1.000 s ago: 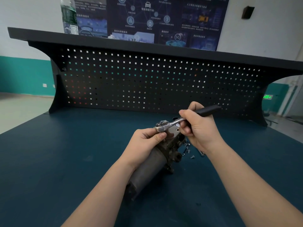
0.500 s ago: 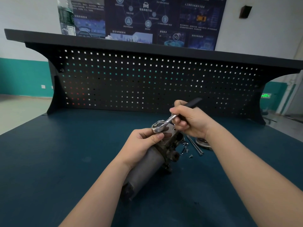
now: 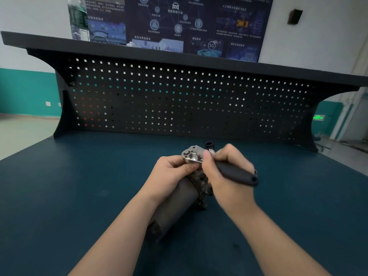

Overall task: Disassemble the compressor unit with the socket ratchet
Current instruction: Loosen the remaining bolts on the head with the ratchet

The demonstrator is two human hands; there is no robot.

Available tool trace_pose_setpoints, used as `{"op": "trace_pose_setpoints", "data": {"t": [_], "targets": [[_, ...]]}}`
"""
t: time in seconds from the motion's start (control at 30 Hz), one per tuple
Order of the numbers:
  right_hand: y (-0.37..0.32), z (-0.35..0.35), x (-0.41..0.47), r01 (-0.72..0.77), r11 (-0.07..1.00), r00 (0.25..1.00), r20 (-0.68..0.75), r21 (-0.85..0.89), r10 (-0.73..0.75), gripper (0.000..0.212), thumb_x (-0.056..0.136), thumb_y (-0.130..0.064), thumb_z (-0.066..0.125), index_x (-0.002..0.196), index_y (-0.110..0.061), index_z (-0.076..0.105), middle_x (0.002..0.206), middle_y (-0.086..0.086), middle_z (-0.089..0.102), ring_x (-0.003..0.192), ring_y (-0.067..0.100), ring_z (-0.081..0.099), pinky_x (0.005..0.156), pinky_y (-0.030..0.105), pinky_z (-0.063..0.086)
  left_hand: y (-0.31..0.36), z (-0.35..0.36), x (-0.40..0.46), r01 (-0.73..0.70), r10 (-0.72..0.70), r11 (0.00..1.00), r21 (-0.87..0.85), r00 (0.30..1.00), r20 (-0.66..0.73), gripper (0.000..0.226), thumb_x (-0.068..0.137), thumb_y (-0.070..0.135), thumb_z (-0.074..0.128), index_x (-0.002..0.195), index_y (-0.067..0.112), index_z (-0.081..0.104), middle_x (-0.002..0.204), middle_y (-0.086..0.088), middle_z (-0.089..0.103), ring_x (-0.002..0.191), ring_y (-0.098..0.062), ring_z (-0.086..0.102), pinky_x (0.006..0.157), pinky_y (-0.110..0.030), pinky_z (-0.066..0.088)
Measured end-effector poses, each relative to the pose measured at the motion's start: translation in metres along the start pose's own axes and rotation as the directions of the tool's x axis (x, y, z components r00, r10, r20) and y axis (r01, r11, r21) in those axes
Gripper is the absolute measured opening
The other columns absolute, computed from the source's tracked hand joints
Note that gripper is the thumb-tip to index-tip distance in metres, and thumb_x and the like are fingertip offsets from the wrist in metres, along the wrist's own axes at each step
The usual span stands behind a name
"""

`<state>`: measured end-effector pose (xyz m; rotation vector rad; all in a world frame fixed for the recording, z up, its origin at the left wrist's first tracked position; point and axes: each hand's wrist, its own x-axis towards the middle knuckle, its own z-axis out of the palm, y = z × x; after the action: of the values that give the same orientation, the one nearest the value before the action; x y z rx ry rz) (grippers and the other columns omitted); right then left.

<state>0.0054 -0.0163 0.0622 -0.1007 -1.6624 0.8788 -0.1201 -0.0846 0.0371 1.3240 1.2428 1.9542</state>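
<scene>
The grey, cylindrical compressor unit (image 3: 175,204) lies tilted on the blue table, its far end raised under my hands. My left hand (image 3: 169,174) grips the unit's upper end, thumb pressed beside the chrome head of the socket ratchet (image 3: 191,155). My right hand (image 3: 225,176) is curled round the ratchet's black handle, which points toward the near right. The ratchet head sits on top of the unit's far end; the socket and bolt beneath it are hidden.
A black pegboard back panel (image 3: 179,100) with a shelf above closes off the far side of the blue table (image 3: 79,196). A small black cylindrical part (image 3: 209,144) stands just behind the ratchet head. A water bottle (image 3: 78,18) stands on the shelf.
My right hand has swung the ratchet handle from pointing to the far right round toward me, to the near right. The loose bolts on the table are now hidden behind my right hand.
</scene>
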Motion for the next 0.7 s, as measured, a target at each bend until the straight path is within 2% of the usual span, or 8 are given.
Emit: {"op": "trace_pose_setpoints", "data": {"t": [0.07,0.13,0.2,0.27,0.37,0.47,0.57,0.7], "targets": [[-0.002,-0.01,0.024,-0.145,0.986,0.983,0.124,0.08,0.134,0.037,0.085,-0.016,0.067,0.058,-0.019,0.041,0.048,0.002,0.053,0.04,0.006,0.046,0.041,0.019,0.035,0.0,-0.002,0.0,0.016,-0.015,0.999,-0.027,0.999,0.031,0.02,0.079,0.019,0.066,0.093,0.015,0.078,0.096,0.001,0.076,0.094,-0.007,0.069,0.081,-0.017,0.05],[-0.001,-0.023,0.052,-0.431,0.869,0.886,0.298,0.243,0.355,0.043,0.09,-0.002,0.061,0.058,-0.021,0.039,0.045,0.004,0.052,0.034,0.01,0.042,0.037,0.018,0.026,0.001,-0.002,0.001,0.025,-0.024,0.999,-0.023,0.998,0.06,0.024,0.079,0.02,0.065,0.098,0.013,0.077,0.103,-0.002,0.076,0.101,-0.01,0.068,0.087,-0.02,0.05],[0.009,-0.027,0.062,-0.565,0.748,0.816,0.366,0.347,0.447,0.043,0.092,0.002,0.055,0.058,-0.018,0.037,0.045,0.007,0.048,0.032,0.011,0.038,0.037,0.017,0.021,0.001,0.0,0.001,0.012,-0.013,1.0,0.01,0.999,0.05,0.022,0.078,0.02,0.065,0.096,0.015,0.077,0.1,0.0,0.076,0.099,-0.008,0.069,0.086,-0.018,0.05],[0.015,-0.018,0.051,-0.508,0.752,0.862,0.257,0.421,0.438,0.046,0.091,0.002,0.054,0.055,-0.021,0.038,0.043,0.005,0.046,0.031,0.011,0.036,0.037,0.016,0.022,-0.001,0.001,0.001,-0.009,0.009,0.999,0.037,1.0,0.01,0.018,0.08,0.018,0.065,0.094,0.018,0.077,0.096,0.003,0.077,0.094,-0.006,0.069,0.082,-0.016,0.05],[0.017,-0.005,0.016,-0.247,0.905,0.966,0.015,0.346,0.258,0.036,0.085,-0.014,0.061,0.057,-0.026,0.042,0.044,0.0,0.05,0.035,0.012,0.043,0.039,0.019,0.032,-0.003,-0.002,0.002,-0.049,0.05,0.996,0.071,0.999,-0.011,0.019,0.086,0.006,0.062,0.094,0.016,0.076,0.093,0.006,0.077,0.093,-0.004,0.069,0.081,-0.014,0.049],[0.013,0.0,0.004,-0.148,0.954,0.987,-0.021,0.26,0.159,0.033,0.085,-0.019,0.063,0.059,-0.029,0.045,0.049,0.004,0.057,0.036,0.013,0.048,0.041,0.02,0.039,-0.002,-0.004,0.003,-0.056,0.057,0.997,0.061,0.998,-0.017,0.018,0.08,0.016,0.063,0.093,0.016,0.076,0.093,0.005,0.077,0.092,-0.004,0.069,0.081,-0.015,0.05],[0.009,-0.005,0.025,-0.226,0.937,0.974,0.054,0.265,0.22,0.034,0.082,-0.015,0.061,0.056,-0.026,0.042,0.045,0.002,0.053,0.034,0.012,0.044,0.038,0.018,0.032,-0.003,-0.002,0.003,-0.04,0.041,0.997,0.062,0.999,-0.026,0.021,0.078,0.02,0.064,0.095,0.015,0.076,0.095,0.004,0.077,0.092,-0.005,0.069,0.082,-0.016,0.05],[0.015,-0.021,0.056,-0.491,0.803,0.858,0.349,0.339,0.377,0.044,0.088,-0.003,0.061,0.056,-0.023,0.039,0.045,0.006,0.05,0.033,0.011,0.038,0.037,0.017,0.026,-0.004,-0.001,0.002,-0.029,0.03,0.996,0.081,1.0,-0.008,0.027,0.08,0.022,0.064,0.103,0.012,0.074,0.103,0.001,0.076,0.099,-0.008,0.068,0.085,-0.017,0.05]]}}
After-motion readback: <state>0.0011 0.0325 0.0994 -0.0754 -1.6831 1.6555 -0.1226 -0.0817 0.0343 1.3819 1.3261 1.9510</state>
